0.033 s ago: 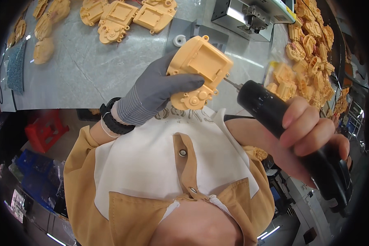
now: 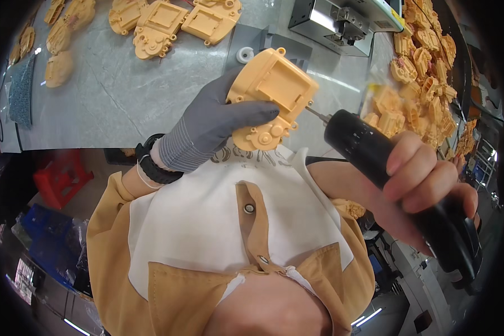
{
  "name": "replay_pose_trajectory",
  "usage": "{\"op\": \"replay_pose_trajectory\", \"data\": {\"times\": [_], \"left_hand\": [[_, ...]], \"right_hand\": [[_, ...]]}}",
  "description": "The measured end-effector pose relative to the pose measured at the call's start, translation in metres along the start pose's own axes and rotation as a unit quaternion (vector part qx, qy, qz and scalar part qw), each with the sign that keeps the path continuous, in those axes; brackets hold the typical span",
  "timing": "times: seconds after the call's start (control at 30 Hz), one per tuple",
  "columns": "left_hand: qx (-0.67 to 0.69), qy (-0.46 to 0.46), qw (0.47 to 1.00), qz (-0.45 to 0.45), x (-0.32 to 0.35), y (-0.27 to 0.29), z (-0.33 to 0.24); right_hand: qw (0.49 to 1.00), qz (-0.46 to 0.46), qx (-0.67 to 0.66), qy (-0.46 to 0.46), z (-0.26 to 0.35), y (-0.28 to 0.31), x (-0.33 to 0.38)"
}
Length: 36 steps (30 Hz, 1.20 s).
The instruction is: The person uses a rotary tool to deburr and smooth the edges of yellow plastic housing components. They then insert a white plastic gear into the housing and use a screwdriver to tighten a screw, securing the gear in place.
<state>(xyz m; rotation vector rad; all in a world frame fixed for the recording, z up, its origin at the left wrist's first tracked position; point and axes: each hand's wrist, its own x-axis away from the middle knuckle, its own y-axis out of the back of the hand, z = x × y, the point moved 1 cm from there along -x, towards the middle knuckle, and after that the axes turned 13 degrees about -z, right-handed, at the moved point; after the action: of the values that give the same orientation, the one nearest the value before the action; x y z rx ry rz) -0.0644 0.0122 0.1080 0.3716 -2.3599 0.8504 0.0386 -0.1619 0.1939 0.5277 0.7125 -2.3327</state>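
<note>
My left hand (image 2: 218, 123), in a grey glove with a black watch at the wrist, grips a yellow-orange plastic housing (image 2: 271, 95) and holds it up over the table edge, close to my chest. My bare right hand (image 2: 425, 179) is wrapped around a black electric screwdriver (image 2: 364, 143). Its thin metal bit (image 2: 317, 115) points up and to the left, and the tip meets the right edge of the housing. A round gear-shaped part shows at the housing's lower end.
Several more yellow-orange housings (image 2: 151, 28) lie on the grey table (image 2: 112, 95) at the top left, and a heap of them (image 2: 425, 61) fills the right. A metal box (image 2: 341, 22) stands at the back near a small white ring (image 2: 244, 55). A red stool (image 2: 59, 179) stands below left.
</note>
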Motion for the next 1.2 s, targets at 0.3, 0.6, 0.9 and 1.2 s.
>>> {"op": "replay_pose_trajectory", "data": {"times": [0.3, 0.6, 0.9, 1.2], "left_hand": [[-0.045, -0.055, 0.995, -0.064, 0.004, 0.002, 0.000], [-0.052, -0.064, 0.995, -0.059, 0.007, -0.004, -0.006], [-0.065, -0.106, 0.992, -0.019, 0.008, -0.003, -0.011], [-0.049, -0.144, 0.988, -0.011, 0.011, 0.001, -0.008]], "right_hand": [[1.000, -0.006, -0.014, 0.002, -0.002, 0.000, -0.003], [0.998, -0.003, 0.059, -0.001, 0.003, -0.014, -0.007], [0.994, -0.082, 0.064, 0.045, -0.005, -0.025, 0.001], [0.996, -0.077, 0.039, 0.026, -0.003, -0.022, -0.007]]}}
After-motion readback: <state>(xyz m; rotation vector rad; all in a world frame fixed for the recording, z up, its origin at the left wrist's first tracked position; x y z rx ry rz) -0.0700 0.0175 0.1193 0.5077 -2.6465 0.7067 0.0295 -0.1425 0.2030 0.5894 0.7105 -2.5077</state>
